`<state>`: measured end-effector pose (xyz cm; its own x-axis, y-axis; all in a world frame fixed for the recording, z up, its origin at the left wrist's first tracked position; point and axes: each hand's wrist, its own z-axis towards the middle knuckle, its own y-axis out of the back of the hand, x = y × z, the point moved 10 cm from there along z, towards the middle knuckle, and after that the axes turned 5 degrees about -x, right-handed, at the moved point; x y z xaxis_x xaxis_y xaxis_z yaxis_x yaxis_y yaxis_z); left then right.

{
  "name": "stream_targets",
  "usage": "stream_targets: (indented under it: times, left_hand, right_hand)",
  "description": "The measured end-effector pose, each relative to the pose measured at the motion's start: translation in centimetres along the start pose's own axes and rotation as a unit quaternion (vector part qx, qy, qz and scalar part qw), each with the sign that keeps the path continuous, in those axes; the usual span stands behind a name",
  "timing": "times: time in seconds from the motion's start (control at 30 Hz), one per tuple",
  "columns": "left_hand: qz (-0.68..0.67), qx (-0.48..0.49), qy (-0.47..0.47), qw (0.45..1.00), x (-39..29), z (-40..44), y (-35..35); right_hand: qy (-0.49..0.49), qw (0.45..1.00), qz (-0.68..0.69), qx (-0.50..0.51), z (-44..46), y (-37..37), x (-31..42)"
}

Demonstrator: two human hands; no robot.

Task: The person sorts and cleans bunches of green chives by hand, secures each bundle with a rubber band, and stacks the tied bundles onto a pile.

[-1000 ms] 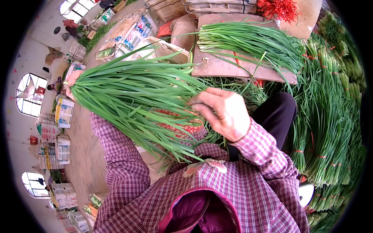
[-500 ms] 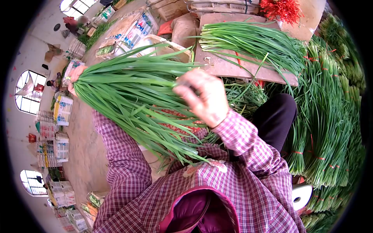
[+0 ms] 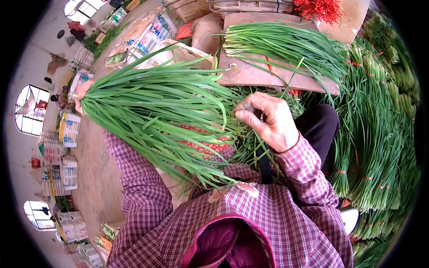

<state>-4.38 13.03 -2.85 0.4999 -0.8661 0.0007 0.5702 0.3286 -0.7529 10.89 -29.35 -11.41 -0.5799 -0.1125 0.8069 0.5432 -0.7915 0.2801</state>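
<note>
My left hand (image 3: 82,96) is wrapped round the pale base of a bunch of garlic chives (image 3: 156,100), whose long green leaves fan out to the right over my lap. Just past the leaf tips is my right hand (image 3: 272,118), thumb and forefinger pinched together. Whether a leaf end is caught in that pinch is too small to tell. Beyond it, a loose pile of garlic chives (image 3: 281,42) lies on a pinkish board (image 3: 250,76), and a red tie shows beneath its leaves.
Stacked bundles of chives (image 3: 371,134) bound with red ties fill the right side. A heap of red ties (image 3: 319,10) sits at the board's far end. Loose leaf scraps (image 3: 250,143) lie below my right hand. Crates (image 3: 71,129) line the wall at left.
My right hand has drawn away from the leaves, to the right and slightly down towards me. My left hand still grips the bunch in nearly the same spot.
</note>
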Motion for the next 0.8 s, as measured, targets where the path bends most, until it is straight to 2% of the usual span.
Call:
stream_targets:
  times: [0.07,0.13,0.17,0.23,0.27,0.33,0.47,0.53,0.57,0.63,0.67,0.73,0.8]
  left_hand:
    - [0.062,0.017,0.023,0.998,1.3,-0.2,-0.5]
    - [0.086,0.048,0.018,0.995,2.3,-0.1,-1.0]
    - [-0.135,0.043,0.132,0.981,3.3,-0.3,-1.0]
    - [-0.35,0.036,0.239,0.905,2.0,-0.7,-0.6]
    - [-0.182,0.052,0.116,0.975,-1.8,0.2,1.3]
    - [-0.006,0.066,-0.011,0.998,-4.0,0.6,1.7]
    - [-0.059,0.102,0.035,0.992,-2.1,0.3,1.4]
    - [-0.091,0.155,0.082,0.98,-0.3,0.0,0.2]
    - [-0.101,0.172,0.098,0.975,0.4,-0.2,-0.2]
    - [0.013,0.109,0.074,0.991,2.3,-0.7,-0.7]
    - [0.058,0.054,0.028,0.996,1.4,-0.5,-0.4]
    - [0.163,-0.068,-0.048,0.983,-0.7,-0.8,0.5]
    - [0.113,0.005,-0.061,0.992,-0.6,-0.5,0.0]
  right_hand:
    - [-0.036,0.998,-0.022,-0.045,0.1,1.1,-0.8]
    - [-0.078,0.996,-0.015,-0.046,0.0,1.6,-1.4]
    - [-0.081,0.996,-0.016,-0.037,0.1,1.6,-1.5]
    - [-0.076,0.997,-0.019,-0.026,0.4,1.2,-1.1]
    - [-0.067,0.997,-0.021,-0.022,0.7,0.8,-0.7]
    - [-0.053,0.998,-0.026,-0.006,1.2,-0.6,0.2]
    - [0.005,0.997,-0.072,0.0,1.7,-2.2,0.6]
    - [-0.004,0.991,0.101,-0.086,1.5,-0.2,0.2]
    - [-0.047,0.97,0.195,-0.136,1.1,0.8,-1.2]
    - [-0.107,0.952,0.229,-0.171,0.9,3.1,-2.5]
    - [-0.133,0.946,0.238,-0.173,0.8,4.0,-3.2]
    - [-0.167,0.958,0.215,-0.086,1.1,3.9,-3.7]
    - [-0.087,0.99,0.101,-0.055,1.8,3.5,-3.8]
